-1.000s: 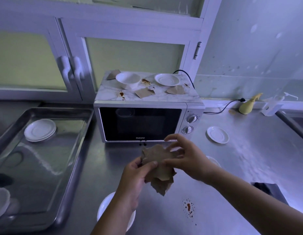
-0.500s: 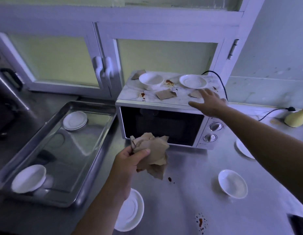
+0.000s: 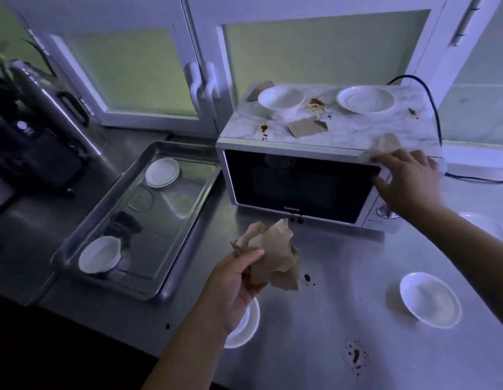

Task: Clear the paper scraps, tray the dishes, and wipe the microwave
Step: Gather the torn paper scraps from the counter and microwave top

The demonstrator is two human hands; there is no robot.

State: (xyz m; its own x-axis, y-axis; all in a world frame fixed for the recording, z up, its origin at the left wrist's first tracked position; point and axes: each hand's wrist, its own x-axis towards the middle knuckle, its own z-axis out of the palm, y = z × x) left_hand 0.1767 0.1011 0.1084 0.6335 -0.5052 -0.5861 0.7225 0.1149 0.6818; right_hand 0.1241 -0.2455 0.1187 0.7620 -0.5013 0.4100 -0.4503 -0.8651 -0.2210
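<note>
My left hand [image 3: 233, 288] grips a crumpled bunch of brown paper scraps [image 3: 272, 256] above the steel counter. My right hand [image 3: 404, 178] pinches another brown scrap [image 3: 385, 146] at the front right edge of the microwave [image 3: 298, 187] top. On that stained marble-patterned top sit a white bowl [image 3: 281, 99], a white plate [image 3: 365, 99], a flat brown scrap [image 3: 306, 126] and one more scrap [image 3: 258, 90] behind the bowl. The metal tray [image 3: 188, 257] at the left holds stacked saucers [image 3: 161, 173] and a white bowl [image 3: 99, 254].
Loose white dishes lie on the counter: one [image 3: 430, 299] at the right, one [image 3: 244, 325] under my left wrist, one [image 3: 486, 226] behind my right arm. Red sauce spots [image 3: 355, 356] mark the counter. A dark appliance [image 3: 33, 136] stands far left. A black cable [image 3: 433, 108] runs behind the microwave.
My right hand left the paper bunch, reached to the microwave top and pulled a scrap to its front right edge. The left hand kept the bunch. The view shifted left.
</note>
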